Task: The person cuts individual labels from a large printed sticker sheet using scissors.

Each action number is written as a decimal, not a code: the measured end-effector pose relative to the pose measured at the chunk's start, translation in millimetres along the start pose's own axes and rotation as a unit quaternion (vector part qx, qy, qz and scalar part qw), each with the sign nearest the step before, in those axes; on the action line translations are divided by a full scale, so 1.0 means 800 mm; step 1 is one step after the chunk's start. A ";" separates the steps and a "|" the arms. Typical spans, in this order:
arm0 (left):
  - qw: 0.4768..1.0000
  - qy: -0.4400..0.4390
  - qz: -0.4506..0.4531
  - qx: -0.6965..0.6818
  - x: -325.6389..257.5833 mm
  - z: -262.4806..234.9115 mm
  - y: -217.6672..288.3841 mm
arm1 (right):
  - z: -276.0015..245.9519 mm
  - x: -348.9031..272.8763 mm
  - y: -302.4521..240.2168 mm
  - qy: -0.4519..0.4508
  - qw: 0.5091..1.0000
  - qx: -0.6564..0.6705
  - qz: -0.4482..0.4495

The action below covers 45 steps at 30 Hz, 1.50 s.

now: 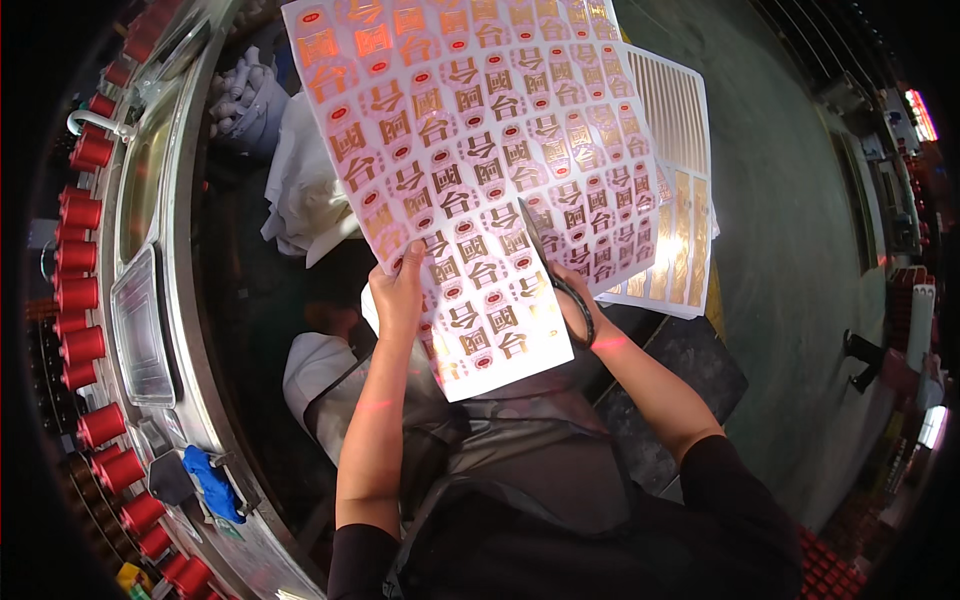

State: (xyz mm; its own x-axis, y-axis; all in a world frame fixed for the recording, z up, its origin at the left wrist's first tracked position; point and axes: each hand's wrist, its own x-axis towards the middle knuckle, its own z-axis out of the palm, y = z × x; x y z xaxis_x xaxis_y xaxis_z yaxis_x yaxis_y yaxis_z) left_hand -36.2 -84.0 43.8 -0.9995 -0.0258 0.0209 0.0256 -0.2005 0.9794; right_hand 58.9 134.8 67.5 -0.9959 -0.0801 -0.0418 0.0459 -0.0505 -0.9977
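Observation:
A large sheet of labels [455, 200], printed in rows with gold characters and small red ovals, hangs in front of me above my lap. My left hand [400, 292] pinches its left edge, thumb on the printed face. Black-handled scissors [587, 318] are gripped in my right hand [574, 297], whose fingers are partly hidden behind the paper. The blades point up the sheet, in a slit that runs from its lower edge. The lower left part forms a strip, bright with glare, beside the rest of the sheet.
More sheets with gold bars [682, 235] lie behind on the right, over a dark surface [690, 370]. On the left runs a metal worktable [215, 400] with a clear plastic lid [145, 325], a blue cloth [212, 485] and several red spools [78, 295]. White bags [310, 185] stand beyond.

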 end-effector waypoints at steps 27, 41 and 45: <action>0.999 0.001 -0.031 -0.016 0.007 -0.002 -0.016 | -0.012 0.052 -0.032 -0.053 0.997 -0.043 -0.030; 0.999 -0.007 -0.034 -0.003 0.005 0.000 -0.014 | -0.026 0.067 -0.018 -0.087 0.996 -0.034 -0.002; 0.998 -0.001 -0.058 -0.022 0.003 0.001 -0.013 | -0.031 0.090 -0.022 -0.083 0.996 -0.005 0.029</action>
State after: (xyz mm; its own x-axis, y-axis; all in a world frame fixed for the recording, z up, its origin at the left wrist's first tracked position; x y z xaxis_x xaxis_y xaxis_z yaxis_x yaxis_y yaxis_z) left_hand -38.9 -80.8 33.7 -0.9957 0.0012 -0.0924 -0.0899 -0.2443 0.9655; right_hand -15.2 154.6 80.8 -0.9650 -0.2460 -0.0907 0.1014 -0.0312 -0.9944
